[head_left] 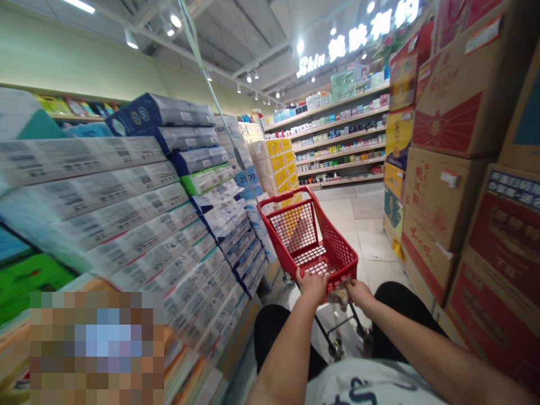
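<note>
A red plastic shopping cart (312, 236) stands in the aisle in front of me, its basket empty. My left hand (313, 286) is closed over the near rim of the cart. My right hand (358, 292) grips the same rim a little to the right, with something crumpled and light-coloured, possibly a cloth, under its fingers. Both forearms reach forward from the bottom of the view.
Stacked packs of tissue paper (139, 214) line the left side, close to the cart. Tall piles of cardboard boxes (459, 169) wall the right side. Tiled floor (363, 225) runs ahead to shelves of small goods (341, 140) at the back.
</note>
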Tool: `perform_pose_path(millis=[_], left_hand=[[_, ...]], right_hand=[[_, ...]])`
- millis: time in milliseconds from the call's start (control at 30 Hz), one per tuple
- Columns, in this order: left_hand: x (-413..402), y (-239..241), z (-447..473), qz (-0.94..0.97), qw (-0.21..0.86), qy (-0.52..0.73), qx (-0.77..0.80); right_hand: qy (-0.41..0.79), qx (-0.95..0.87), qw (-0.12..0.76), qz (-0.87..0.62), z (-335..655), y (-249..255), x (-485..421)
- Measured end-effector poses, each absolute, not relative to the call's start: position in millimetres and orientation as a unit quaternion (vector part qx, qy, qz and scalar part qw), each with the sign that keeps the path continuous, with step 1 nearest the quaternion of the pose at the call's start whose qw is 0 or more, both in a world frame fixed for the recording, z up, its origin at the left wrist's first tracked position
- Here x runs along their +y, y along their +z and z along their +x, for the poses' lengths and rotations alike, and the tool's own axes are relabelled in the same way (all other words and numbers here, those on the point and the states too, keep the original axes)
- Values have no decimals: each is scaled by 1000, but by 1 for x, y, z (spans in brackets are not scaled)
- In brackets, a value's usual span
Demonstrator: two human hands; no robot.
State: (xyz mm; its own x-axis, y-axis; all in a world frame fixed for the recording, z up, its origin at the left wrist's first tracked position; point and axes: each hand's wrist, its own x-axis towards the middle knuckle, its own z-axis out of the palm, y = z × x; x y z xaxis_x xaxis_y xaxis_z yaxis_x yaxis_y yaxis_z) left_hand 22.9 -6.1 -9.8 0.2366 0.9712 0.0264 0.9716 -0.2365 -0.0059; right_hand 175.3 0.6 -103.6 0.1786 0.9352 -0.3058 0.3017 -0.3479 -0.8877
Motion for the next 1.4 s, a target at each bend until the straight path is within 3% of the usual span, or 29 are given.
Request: perform_pose_path(millis=[400, 500, 1167, 1400], left_hand=[[-6, -11, 24, -777, 15, -20, -629], [-5, -14, 23, -779, 21, -33, -626], [-8, -8, 24, -791, 6, 1, -612], [-8, -7, 23, -789, 5, 0, -614]], right_hand=[[479, -468, 315, -672, 176, -98, 2], [444, -476, 359, -669, 174, -103, 3], [321, -464, 372, -737, 196, -104, 12], [374, -426, 323, -758, 209, -112, 26]])
